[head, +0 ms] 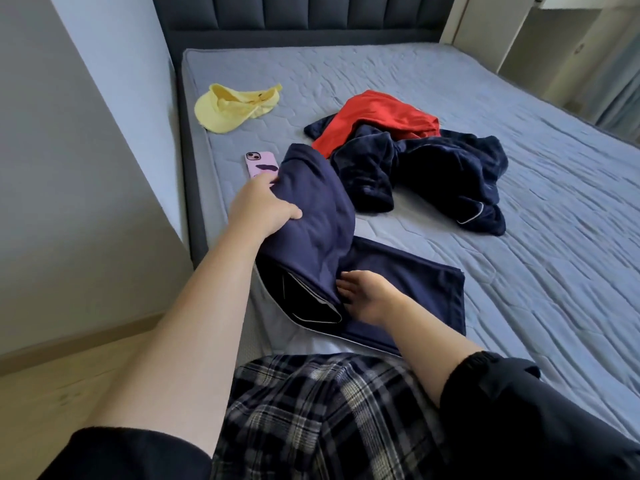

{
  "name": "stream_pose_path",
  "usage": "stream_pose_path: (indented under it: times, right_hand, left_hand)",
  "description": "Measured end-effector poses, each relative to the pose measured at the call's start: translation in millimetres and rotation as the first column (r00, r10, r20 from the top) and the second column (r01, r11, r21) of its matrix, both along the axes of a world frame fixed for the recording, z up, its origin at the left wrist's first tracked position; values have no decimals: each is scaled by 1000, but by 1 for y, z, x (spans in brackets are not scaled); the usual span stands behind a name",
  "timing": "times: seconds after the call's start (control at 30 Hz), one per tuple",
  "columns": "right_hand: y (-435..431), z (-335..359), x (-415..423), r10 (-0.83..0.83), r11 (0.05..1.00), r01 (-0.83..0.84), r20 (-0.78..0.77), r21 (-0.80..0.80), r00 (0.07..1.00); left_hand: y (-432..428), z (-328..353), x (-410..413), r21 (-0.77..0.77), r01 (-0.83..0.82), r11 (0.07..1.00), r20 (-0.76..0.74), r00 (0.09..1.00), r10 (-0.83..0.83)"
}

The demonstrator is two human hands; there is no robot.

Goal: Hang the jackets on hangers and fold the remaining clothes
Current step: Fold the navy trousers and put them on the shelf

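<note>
Mattress (pixel 519 271): blue, quilted, centre and right of frame; bears clothes, visor, phone.
Navy garment (pixel 311 209): lower centre; smooth, pale piping at edge, upper part raised and folded over.
Dark pile (pixel 433 168): centre, crumpled, touching red garment (pixel 374 119).
Yellow visor (pixel 232 105): upper left.
Left hand (pixel 263 206): grasping raised navy fold.
Right hand (pixel 367 299): fingers straight, flat on navy cloth.
Phone (pixel 259 164): pink, beside left hand.

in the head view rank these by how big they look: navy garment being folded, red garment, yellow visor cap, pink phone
1. Smooth navy garment, nearest the camera, which flatters it.
2. Crumpled red garment, partly buried.
3. Pale yellow fabric visor cap, close to the red one.
4. Pink-cased phone, partly covered.
</note>
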State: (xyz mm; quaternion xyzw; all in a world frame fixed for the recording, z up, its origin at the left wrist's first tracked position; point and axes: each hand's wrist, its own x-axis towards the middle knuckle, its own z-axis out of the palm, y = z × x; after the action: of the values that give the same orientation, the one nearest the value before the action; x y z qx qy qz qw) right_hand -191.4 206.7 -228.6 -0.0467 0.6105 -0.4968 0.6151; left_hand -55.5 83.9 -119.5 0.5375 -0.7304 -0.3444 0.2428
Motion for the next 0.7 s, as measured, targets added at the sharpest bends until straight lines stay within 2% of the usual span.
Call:
stream_pose_path:
  times: [0.07, 0.13, 0.17, 0.2, 0.23, 0.3, 0.37, 0.4, 0.47, 0.57, 0.63, 0.7]
  right_hand:
    - [21, -1, -22, -6, 1000, 6, 3, -5, 1000]
    - [46, 1, -52, -72, 997, 71, -28, -5, 997]
    - [58, 2, -70, -164, 986, 165, -56, 0, 985]
    - [72, 5, -88, -261, 965, 264, -143, -3, 955]
    - [86, 1, -107, -345, 938, 348, -160, -15, 925]
    - [114, -12, -136, -424, 905, 426, -84, -3, 902]
    - [130, -17, -147, -312, 944, 313, -18, 102, 950]
    - [131, -17, -146, -248, 960, 252, -48, 119, 968]
    - [125, -24, -141, -187, 966, 214, -183, 145, 965]
    - [116, -41, -129, -252, 918, 365, -481, 156, 840]
    - [118, -50, -124, -290, 906, 405, -510, 127, 810]
    - [123, -54, -123, -281, 916, 381, -472, 128, 836]
  left_hand:
    - [25, 15, -30, -2, 217, 976, -128, 968, -216]
    - [54, 16, -58, 162, 473, 866, -307, 858, -412]
    - [65, 9, -69, 222, 547, 807, -327, 822, -466]
    - [74, 0, -77, 247, 577, 779, -281, 812, -512]
    - [79, -14, -83, 239, 577, 781, -196, 817, -543]
    - [85, -48, -90, 154, 527, 836, 45, 841, -539]
    - [89, -81, -91, 88, 486, 870, 216, 843, -493]
    - [91, -94, -90, 74, 473, 878, 256, 842, -476]
    - [90, -113, -89, 135, 446, 885, 262, 845, -466]
    - [88, -131, -80, 300, 466, 832, 199, 823, -532]
    - [90, -140, -73, 298, 466, 833, 196, 824, -531]
    - [94, -144, -69, 298, 383, 875, 98, 899, -427]
